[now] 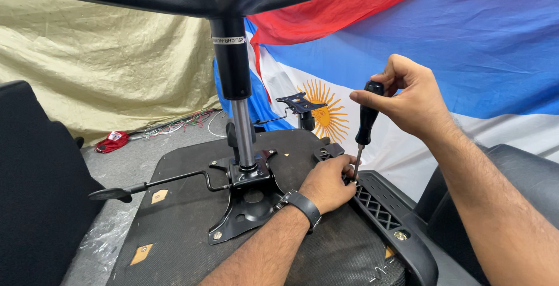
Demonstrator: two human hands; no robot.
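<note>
An upturned office chair seat [186, 216] lies in front of me, its black metal tilt mechanism [247, 196] bolted to the underside. A gas lift column [236, 88] rises from it to the chair base overhead. My right hand [407, 96] is shut on the black handle of a screwdriver [365, 124], held upright. Its tip meets a screw at the black plastic armrest bracket [378, 210] on the seat's right edge. My left hand [329, 181], with a dark wristwatch, rests on the seat and pinches the screw at the tip.
A long lever [151, 186] sticks out left from the mechanism. A second black mechanism plate [300, 104] stands behind. A black chair part [35, 187] is at left and another dark cushion [524, 175] at right. Tarp, flags, wires and a red cloth [112, 140] lie behind.
</note>
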